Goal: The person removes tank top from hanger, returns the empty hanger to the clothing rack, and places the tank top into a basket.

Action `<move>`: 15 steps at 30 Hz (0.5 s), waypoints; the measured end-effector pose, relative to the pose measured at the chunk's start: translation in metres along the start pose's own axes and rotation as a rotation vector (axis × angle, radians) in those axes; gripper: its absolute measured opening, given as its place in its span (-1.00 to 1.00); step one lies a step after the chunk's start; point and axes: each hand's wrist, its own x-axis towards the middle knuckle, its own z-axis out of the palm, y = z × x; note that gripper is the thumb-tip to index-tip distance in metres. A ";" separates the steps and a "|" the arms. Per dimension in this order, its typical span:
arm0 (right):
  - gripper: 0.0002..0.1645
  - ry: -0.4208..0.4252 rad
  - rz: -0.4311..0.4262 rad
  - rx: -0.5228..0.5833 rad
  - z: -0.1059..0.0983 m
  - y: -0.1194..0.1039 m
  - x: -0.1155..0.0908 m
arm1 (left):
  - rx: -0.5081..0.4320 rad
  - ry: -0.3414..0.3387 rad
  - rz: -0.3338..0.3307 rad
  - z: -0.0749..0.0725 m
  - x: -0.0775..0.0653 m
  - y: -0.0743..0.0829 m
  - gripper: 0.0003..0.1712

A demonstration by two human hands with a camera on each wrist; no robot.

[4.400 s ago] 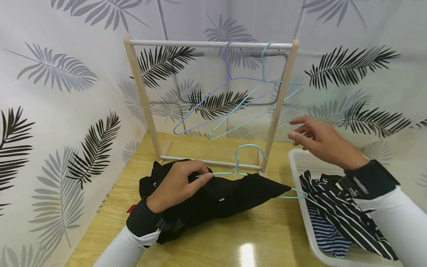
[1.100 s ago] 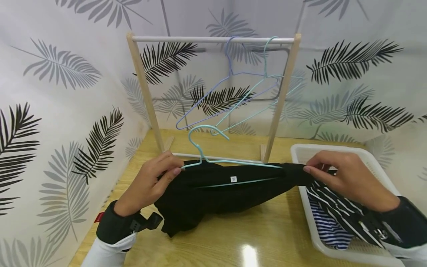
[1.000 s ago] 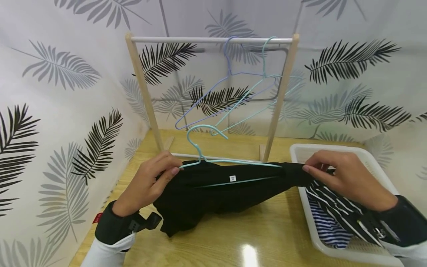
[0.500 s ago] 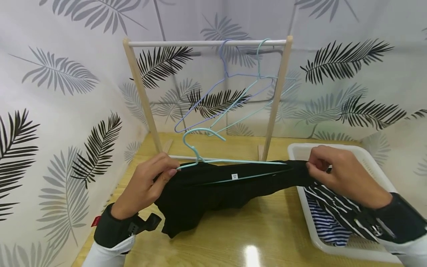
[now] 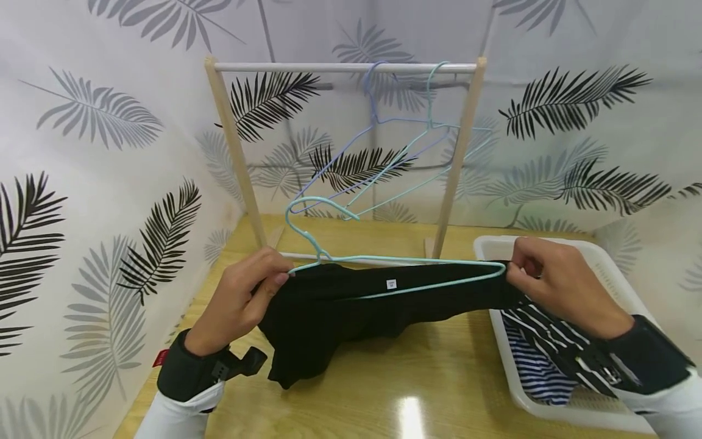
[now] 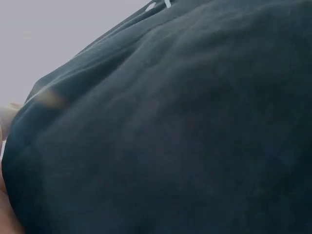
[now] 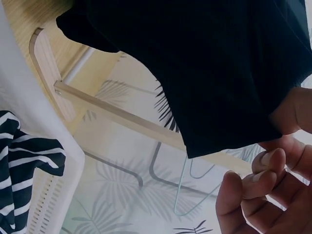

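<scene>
A black shirt [image 5: 351, 329] with a small white label [image 5: 391, 284] is stretched sideways between both hands. Inside its opening lies a light-teal clothes hanger [image 5: 406, 260], its hook standing up above the cloth. My left hand [image 5: 241, 299] pinches the hanger's left arm, with dark cloth bunched below the fingers. My right hand [image 5: 565, 283] pinches the shirt's right end; the hanger's right tip is close beside those fingers, inside the cloth. In the right wrist view, thumb and finger hold the edge of a short sleeve [image 7: 214, 131]. Dark cloth [image 6: 170, 122] covers most of the left wrist view.
Behind the hands stands a wooden-legged rack with a white rail [image 5: 329, 67]. A purple hanger [image 5: 351, 146] and a teal hanger [image 5: 411, 146] hang on it. At right, a white basket [image 5: 515, 390] holds striped clothes [image 5: 540, 366]. Leaf-patterned curtains surround the wooden table [image 5: 351, 402].
The right hand came from above the basket to grip the shirt's right end. Recently the hanger has slid right and tilted, and its right tip now shows near that hand.
</scene>
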 end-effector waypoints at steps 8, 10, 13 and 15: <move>-0.67 -0.034 0.009 0.001 0.010 -0.005 -0.003 | -0.033 0.019 -0.012 0.005 0.003 -0.006 -0.88; -0.69 -0.053 0.011 0.033 0.014 -0.006 -0.006 | -0.045 0.019 -0.020 0.008 0.003 -0.008 -0.90; -0.78 -0.128 0.025 0.089 0.019 -0.008 -0.011 | -0.046 0.017 -0.032 0.013 0.003 -0.009 -0.91; -0.86 -0.201 0.042 0.133 0.022 -0.010 -0.013 | -0.037 0.010 -0.048 0.014 0.005 -0.010 -0.92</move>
